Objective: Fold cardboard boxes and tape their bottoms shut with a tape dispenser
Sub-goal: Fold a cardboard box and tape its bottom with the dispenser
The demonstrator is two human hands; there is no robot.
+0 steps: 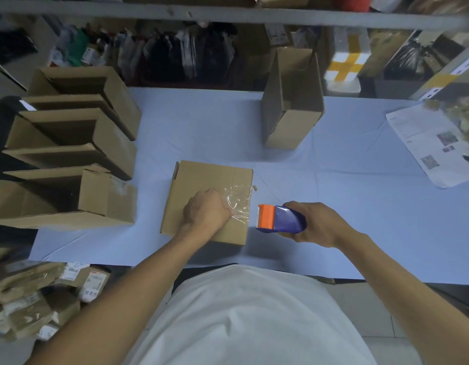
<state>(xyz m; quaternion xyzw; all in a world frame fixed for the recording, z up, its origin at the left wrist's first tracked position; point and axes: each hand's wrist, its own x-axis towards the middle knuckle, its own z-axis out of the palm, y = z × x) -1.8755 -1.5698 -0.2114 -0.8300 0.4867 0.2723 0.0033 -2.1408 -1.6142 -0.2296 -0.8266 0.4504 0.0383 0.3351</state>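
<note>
A brown cardboard box (pixel 202 180) lies bottom-up in the middle of the blue table (pixel 333 180). Clear tape (pixel 238 198) runs across its closed flaps, wrinkled near the right edge. My left hand (pixel 205 210) rests on top of the box, fingers curled and pressing down on the tape. Just off the box's right side, my right hand (pixel 315 223) grips an orange and blue tape dispenser (pixel 278 218), its orange end pointing at the box.
Several open folded boxes (pixel 78 154) stand in a row along the table's left side. Another open box (pixel 291 101) stands upright at the back. A printed sheet (pixel 433 143) lies at the right. Shelves with bags and parcels fill the back; parcels (pixel 30 293) pile at lower left.
</note>
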